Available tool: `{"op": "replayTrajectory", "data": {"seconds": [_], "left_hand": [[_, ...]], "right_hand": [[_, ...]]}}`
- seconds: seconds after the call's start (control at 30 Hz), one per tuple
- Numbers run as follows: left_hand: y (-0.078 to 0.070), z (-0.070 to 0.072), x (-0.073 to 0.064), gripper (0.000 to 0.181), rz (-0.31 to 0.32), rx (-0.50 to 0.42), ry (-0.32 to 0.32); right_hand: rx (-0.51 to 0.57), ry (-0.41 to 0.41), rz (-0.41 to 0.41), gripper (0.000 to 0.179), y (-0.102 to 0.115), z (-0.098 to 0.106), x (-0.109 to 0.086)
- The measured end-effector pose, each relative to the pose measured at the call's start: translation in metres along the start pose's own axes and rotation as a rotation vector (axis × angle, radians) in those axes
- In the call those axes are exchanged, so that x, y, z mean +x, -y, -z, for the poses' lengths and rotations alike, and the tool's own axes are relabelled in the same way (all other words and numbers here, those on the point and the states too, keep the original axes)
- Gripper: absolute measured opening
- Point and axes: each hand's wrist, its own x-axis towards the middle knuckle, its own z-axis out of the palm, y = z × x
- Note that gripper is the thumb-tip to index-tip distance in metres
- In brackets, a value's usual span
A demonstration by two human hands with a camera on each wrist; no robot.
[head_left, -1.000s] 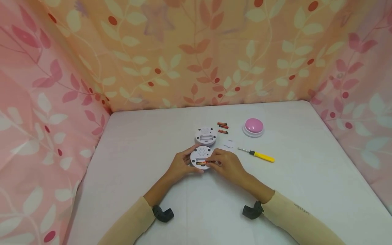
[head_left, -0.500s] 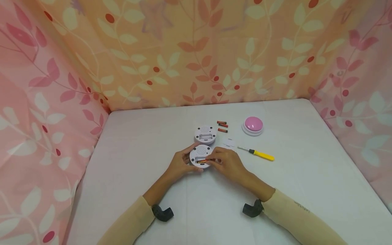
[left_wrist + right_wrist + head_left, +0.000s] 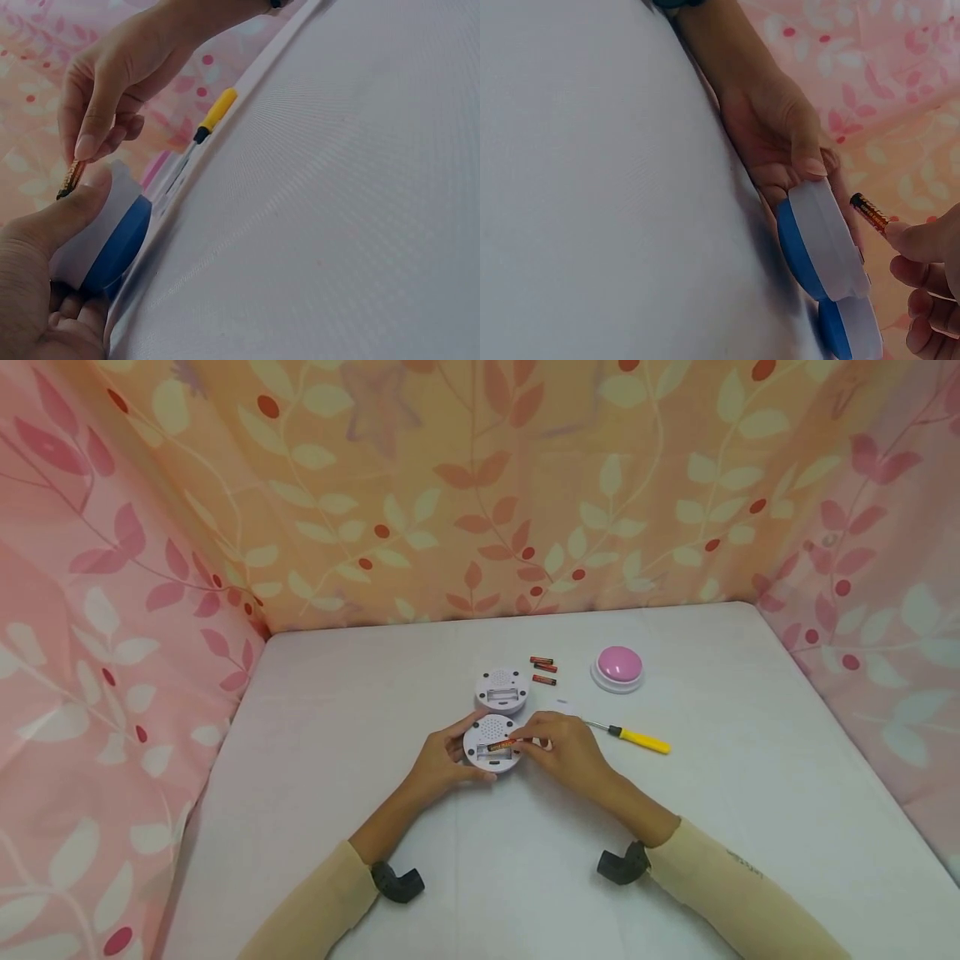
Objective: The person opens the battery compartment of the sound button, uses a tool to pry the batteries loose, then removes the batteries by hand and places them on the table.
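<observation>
My left hand (image 3: 442, 760) grips a round white push-button device (image 3: 492, 727) by its side, thumb and fingers on opposite edges. The device lies underside up, its battery compartment uncovered, and its blue dome (image 3: 796, 244) faces down in the right wrist view. Between thumb and fingertips, my right hand (image 3: 567, 747) pinches a small red-and-black battery (image 3: 501, 745). That battery is held at a slant above the compartment; the right wrist view shows a gap between it (image 3: 868, 211) and the white base.
Just behind is a second upturned device (image 3: 501, 680) with its compartment uncovered. Several loose batteries (image 3: 544, 680) lie to its right. Farther right are a pink-topped push button (image 3: 620, 665) and a yellow-handled screwdriver (image 3: 643, 741). A white cover piece (image 3: 566, 704) is partly behind my right hand.
The battery lay in the lower part of the compartment, then tilted, and is now lifted above it. My right hand has risen slightly with it. My left hand keeps its grip.
</observation>
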Motion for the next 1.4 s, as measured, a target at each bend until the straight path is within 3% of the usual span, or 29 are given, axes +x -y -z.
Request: {"op": "replayTrajectory", "data": {"seconds": [0.37,0.63,0.8,1.1,1.4], "left_hand": [[-0.004,-0.002,0.002,0.100,0.020,0.009,-0.007],[-0.006,-0.004,0.002,0.101,0.054,-0.007,-0.006],[-0.006,-0.005,0.003,0.102,0.062,-0.008,-0.002],[-0.001,-0.006,0.004,0.099,0.018,0.010,0.008],[0.001,-0.001,0.000,0.101,0.001,0.020,-0.022]], "right_hand": [[-0.011,-0.096,-0.059,0.018,-0.008,0.026,0.008],[-0.004,-0.133,-0.126,0.018,-0.023,0.033,0.008],[-0.008,-0.155,-0.178,0.020,-0.033,0.034,0.006],[-0.048,-0.186,-0.235,0.019,-0.051,0.033,0.002],[-0.149,-0.198,-0.274,0.016,-0.063,0.023,0.011]]}}
